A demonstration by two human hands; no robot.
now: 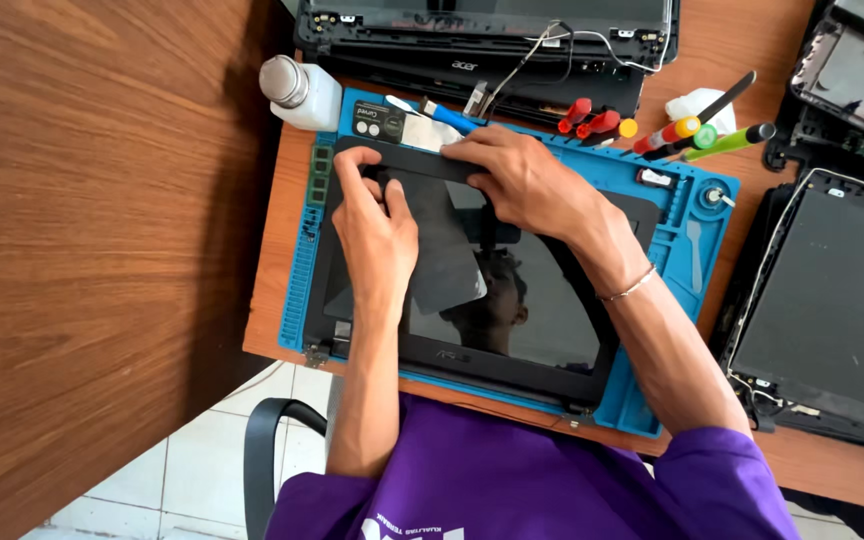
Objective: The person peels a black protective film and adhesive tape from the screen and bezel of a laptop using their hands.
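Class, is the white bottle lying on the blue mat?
No, the white bottle stands on the wooden desk, just beyond the blue mat's far-left corner.
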